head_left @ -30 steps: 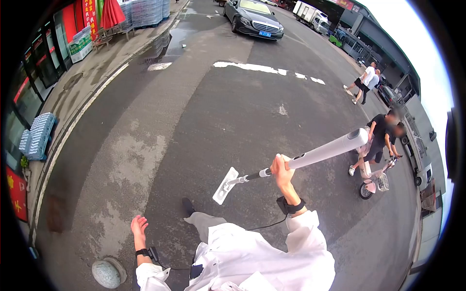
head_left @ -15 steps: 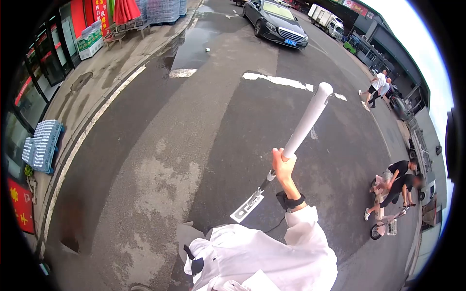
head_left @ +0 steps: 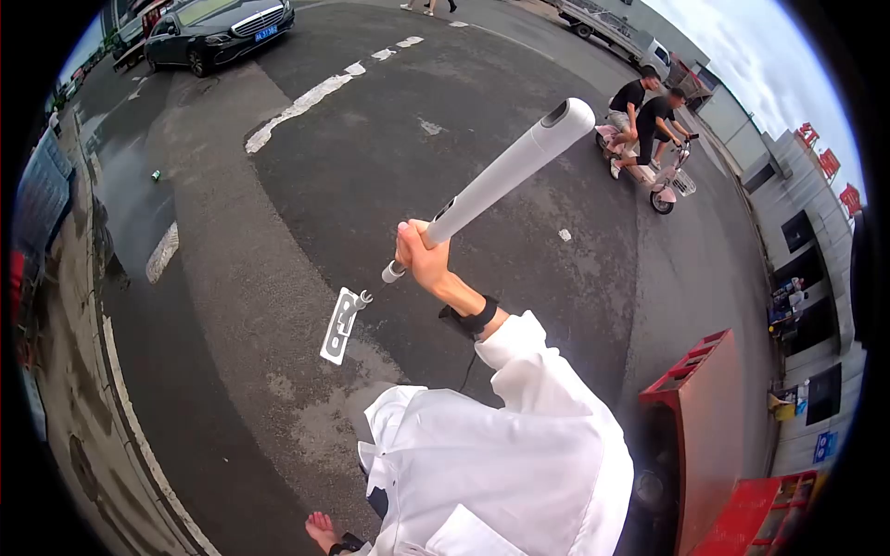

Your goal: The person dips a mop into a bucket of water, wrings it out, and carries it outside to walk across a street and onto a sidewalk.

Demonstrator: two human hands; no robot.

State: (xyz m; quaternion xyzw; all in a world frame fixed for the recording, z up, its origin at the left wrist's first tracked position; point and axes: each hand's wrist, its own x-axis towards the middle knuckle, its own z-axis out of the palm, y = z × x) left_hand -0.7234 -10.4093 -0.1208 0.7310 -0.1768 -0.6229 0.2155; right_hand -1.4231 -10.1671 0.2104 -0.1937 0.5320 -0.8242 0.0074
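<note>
My right hand (head_left: 426,255) is closed round the pole of a flat mop (head_left: 510,176). Its thick white upper tube slants up and to the right past my fist. Below the hand, the mop's flat white head (head_left: 336,326) with grey inlays hangs over the asphalt, with no cloth showing on it. A black band sits on that wrist, under a white sleeve. Down at the lower edge, my left hand (head_left: 322,531) hangs beside my white shirt, fingers loosely out and holding nothing.
Two people ride a pink scooter (head_left: 649,167) at upper right. A black car (head_left: 222,32) stands at upper left. Close on my right is a vehicle with a reddish cargo box (head_left: 709,435). A white kerb line (head_left: 139,417) runs along the left; a pale truck (head_left: 616,37) is farther off.
My view has turned to the right, so the car shifts left and the scooter nears the top middle. The red box and my left hand have come into view. The mop stays gripped.
</note>
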